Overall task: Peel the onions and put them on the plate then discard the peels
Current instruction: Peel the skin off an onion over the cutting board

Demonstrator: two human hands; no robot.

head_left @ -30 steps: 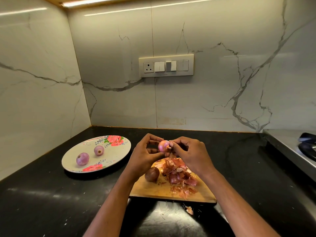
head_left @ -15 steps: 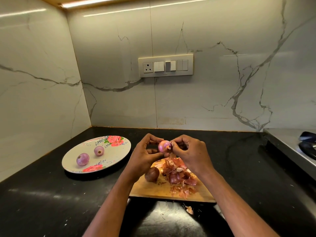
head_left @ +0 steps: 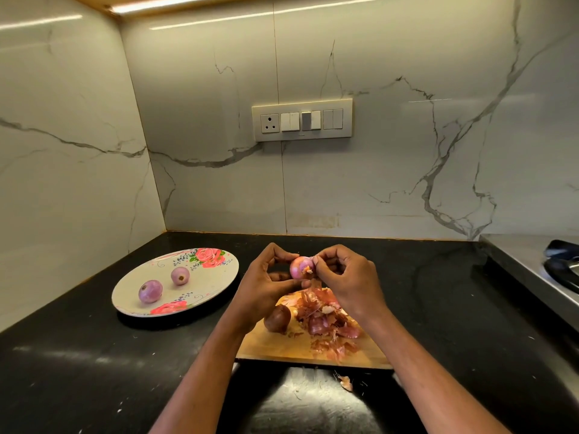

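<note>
Little has shifted since a moment ago: my right hand [head_left: 347, 278] has crept a touch closer over the onion's root end, and my left hand [head_left: 266, 283] keeps the same hold; the half-peeled onion [head_left: 301, 267] sits raised above the far edge of the wooden cutting board [head_left: 282, 347], pink and glossy, gripped between my left thumb and curled fingers; my right fingertips [head_left: 315, 261] are curled in tight and pinch at the frayed root tuft on the onion's right side, though whether they have hold of a strip of skin I cannot tell; below my hands a heap of reddish onion peels [head_left: 326, 324] lies on the board, and just left of it an unpeeled brown onion [head_left: 277, 318] rests on the wood, touching the edge of the heap; one stray peel scrap [head_left: 346, 382] lies on the black countertop [head_left: 94, 371] just off the board's near edge; to the left, well apart from the board, the floral plate [head_left: 216, 277] holds two peeled onions [head_left: 150, 291], near each other but not touching; a switch panel [head_left: 302, 119] is set in the marble wall behind.
</note>
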